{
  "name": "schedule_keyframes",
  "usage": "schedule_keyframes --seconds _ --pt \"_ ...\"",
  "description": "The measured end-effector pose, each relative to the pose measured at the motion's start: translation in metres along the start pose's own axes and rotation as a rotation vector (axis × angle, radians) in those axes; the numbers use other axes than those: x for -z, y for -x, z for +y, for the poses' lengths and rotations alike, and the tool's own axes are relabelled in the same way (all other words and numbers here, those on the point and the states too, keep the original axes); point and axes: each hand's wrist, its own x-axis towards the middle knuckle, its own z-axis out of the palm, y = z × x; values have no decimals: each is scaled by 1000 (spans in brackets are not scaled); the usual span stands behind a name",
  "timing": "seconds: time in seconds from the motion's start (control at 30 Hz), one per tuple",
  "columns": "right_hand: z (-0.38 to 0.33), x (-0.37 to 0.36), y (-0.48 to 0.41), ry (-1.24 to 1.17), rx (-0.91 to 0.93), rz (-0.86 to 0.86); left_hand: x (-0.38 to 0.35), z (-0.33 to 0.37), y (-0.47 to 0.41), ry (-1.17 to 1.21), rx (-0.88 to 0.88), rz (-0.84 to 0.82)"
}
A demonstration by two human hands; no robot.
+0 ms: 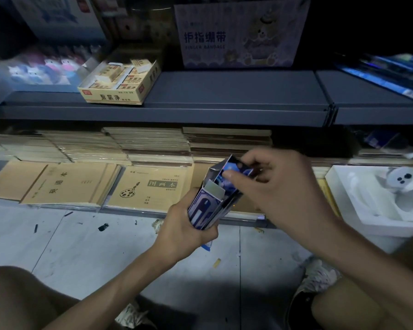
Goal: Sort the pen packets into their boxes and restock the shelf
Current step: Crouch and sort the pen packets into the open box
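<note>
The left hand [185,226] grips one blue box [206,207] by its lower end, above the floor. The right hand [280,186] pinches one packet [231,168] standing in the box's open top. On the shelf [224,101] behind, one yellow carton [113,97] holds erasers.

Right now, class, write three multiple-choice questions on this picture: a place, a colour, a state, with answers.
1. The eraser box sits: A among the notebooks; B on the shelf above them; C below them.
2. The box in the left hand is mainly: A red; B green; C blue.
3. That box's top is: A open; B taped shut; C crushed flat.
Answers: B, it rests on the grey shelf; C, its sides show blue; A, its flaps stand up and the right hand pinches a packet at its mouth.
</note>
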Motion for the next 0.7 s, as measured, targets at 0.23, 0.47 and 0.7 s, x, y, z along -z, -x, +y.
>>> schedule_keyframes --seconds 0.23,0.47,0.7 --pt "7 -1 -2 -86 -80 -130 2 2 3 -24 -11 22" --pt "12 -7 -10 41 -98 -186 0 4 5 -79 -23 38" --pt "15 0 -13 101 -142 -283 -4 3 3 -95 -14 -8"
